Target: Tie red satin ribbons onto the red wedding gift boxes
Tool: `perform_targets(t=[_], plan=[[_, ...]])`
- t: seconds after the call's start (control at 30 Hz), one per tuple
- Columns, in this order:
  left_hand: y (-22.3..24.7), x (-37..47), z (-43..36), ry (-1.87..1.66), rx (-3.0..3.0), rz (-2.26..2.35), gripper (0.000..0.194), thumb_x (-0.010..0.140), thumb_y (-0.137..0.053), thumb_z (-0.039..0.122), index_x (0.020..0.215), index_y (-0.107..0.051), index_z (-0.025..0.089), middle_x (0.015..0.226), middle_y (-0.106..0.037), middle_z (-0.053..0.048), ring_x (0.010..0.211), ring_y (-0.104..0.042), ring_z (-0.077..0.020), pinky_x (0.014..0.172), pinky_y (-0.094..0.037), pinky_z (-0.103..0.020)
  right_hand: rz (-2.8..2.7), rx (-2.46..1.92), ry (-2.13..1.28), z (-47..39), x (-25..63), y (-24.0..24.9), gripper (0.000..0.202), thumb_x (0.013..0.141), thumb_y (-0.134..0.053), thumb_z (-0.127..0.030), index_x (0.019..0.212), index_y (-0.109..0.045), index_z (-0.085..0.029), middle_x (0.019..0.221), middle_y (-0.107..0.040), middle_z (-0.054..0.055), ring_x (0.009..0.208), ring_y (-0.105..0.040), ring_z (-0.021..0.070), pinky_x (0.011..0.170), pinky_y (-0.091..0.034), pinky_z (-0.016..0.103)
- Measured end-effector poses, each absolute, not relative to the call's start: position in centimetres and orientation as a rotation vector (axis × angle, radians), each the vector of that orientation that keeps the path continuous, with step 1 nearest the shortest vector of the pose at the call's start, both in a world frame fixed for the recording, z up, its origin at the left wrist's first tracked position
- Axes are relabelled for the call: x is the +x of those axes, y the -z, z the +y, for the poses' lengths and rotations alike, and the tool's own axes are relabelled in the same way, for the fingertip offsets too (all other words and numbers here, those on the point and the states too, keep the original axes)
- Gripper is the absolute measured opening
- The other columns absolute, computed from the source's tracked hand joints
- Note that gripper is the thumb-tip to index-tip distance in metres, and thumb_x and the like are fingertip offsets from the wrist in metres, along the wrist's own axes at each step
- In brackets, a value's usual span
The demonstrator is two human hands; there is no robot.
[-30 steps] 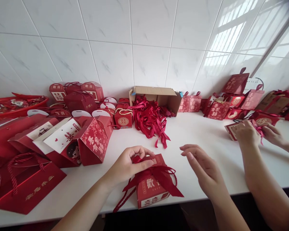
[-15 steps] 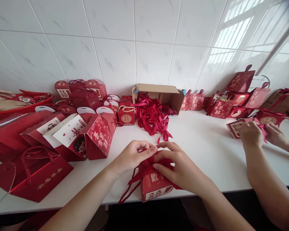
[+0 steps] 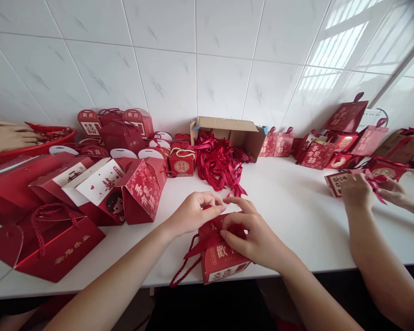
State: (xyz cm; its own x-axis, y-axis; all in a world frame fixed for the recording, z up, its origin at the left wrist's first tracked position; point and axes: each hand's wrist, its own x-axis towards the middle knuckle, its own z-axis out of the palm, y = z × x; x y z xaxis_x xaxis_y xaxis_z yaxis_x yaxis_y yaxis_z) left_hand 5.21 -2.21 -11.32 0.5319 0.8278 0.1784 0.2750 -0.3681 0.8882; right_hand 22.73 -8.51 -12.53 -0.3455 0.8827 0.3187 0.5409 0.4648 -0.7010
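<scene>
A red gift box [image 3: 224, 257] with gold and white characters lies near the table's front edge. Across its top runs a red ribbon [image 3: 204, 244], partly covered by my fingers. My left hand [image 3: 196, 214] is closed in a pinch at the box's far side, its thumb and forefinger on the ribbon. My right hand [image 3: 250, 232] holds the ribbon between thumb and fingers over the box top, the forefinger reaching toward my left hand. A dark red cord handle [image 3: 186, 266] loops out at the box's left.
Several red gift boxes [image 3: 143, 191] crowd the left, with a handled box [image 3: 60, 248] in front. Red ribbons [image 3: 221, 168] spill from a cardboard box [image 3: 227, 123]. Other people's hands are at a red basin [image 3: 67, 135] and, at right, on a ribboned box [image 3: 334, 184].
My left hand has shifted slightly, and the ribbon over the box lies a little differently. At far left, another person's hand has moved further over the basin.
</scene>
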Motion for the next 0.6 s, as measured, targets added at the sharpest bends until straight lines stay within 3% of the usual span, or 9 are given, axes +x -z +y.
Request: perform_targets(t=[0.17, 0.3, 0.43, 0.53, 0.6], plan=[[11.5, 5.0, -2.4, -0.851, 1.928, 0.900, 0.033, 0.082, -0.058, 0.030, 0.053, -0.047, 0.017, 0.089, -0.067, -0.005, 0.084, -0.061, -0.0189, 0.076, -0.045, -0.028, -1.996, -1.146, -0.624, -8.7, 22.6, 13.0, 0.013, 0.077, -0.059, -0.010, 0.074, -0.065, -0.021, 0.121, -0.053, 0.009, 0.130, -0.037, 0.0272, 0.099, -0.043, 0.044], [11.6, 4.9, -2.7, -0.827, 1.878, 0.913, 0.038, 0.082, -0.060, 0.032, 0.052, -0.041, 0.017, 0.087, -0.066, -0.004, 0.078, -0.059, -0.0165, 0.072, -0.044, -0.027, -1.994, -1.160, -0.642, -8.9, 22.6, 12.7, 0.012, 0.079, -0.060, -0.012, 0.074, -0.065, -0.021, 0.123, -0.053, 0.009, 0.130, -0.038, 0.0264, 0.099, -0.044, 0.042], [11.6, 4.4, -3.7, -0.731, 1.739, 0.851, 0.039, 0.085, -0.059, 0.039, 0.056, -0.043, 0.017, 0.093, -0.068, -0.005, 0.076, -0.060, -0.0158, 0.068, -0.044, -0.027, -1.995, -1.177, -0.701, -9.3, 23.2, 11.9, 0.007, 0.083, -0.062, -0.023, 0.079, -0.068, -0.023, 0.123, -0.056, 0.007, 0.127, -0.044, 0.0252, 0.100, -0.044, 0.040], [12.0, 3.5, -4.8, -0.777, 1.652, 0.861, 0.026, 0.087, -0.056, 0.045, 0.083, -0.058, 0.019, 0.107, -0.068, -0.005, 0.097, -0.061, -0.0205, 0.083, -0.045, -0.029, -1.907, -1.189, -0.681, -9.5, 24.9, 11.7, 0.012, 0.089, -0.058, -0.032, 0.094, -0.067, -0.025, 0.124, -0.057, 0.007, 0.123, -0.049, 0.0247, 0.101, -0.043, 0.040], [12.8, 2.5, -5.6, -0.860, 1.572, 0.919, 0.030, 0.091, -0.049, 0.048, 0.107, -0.056, 0.023, 0.115, -0.066, -0.006, 0.114, -0.056, -0.0226, 0.097, -0.040, -0.033, -1.833, -1.173, -0.688, -9.7, 26.5, 12.2, 0.017, 0.093, -0.050, -0.030, 0.104, -0.063, -0.027, 0.124, -0.058, 0.006, 0.119, -0.052, 0.0227, 0.100, -0.044, 0.039]])
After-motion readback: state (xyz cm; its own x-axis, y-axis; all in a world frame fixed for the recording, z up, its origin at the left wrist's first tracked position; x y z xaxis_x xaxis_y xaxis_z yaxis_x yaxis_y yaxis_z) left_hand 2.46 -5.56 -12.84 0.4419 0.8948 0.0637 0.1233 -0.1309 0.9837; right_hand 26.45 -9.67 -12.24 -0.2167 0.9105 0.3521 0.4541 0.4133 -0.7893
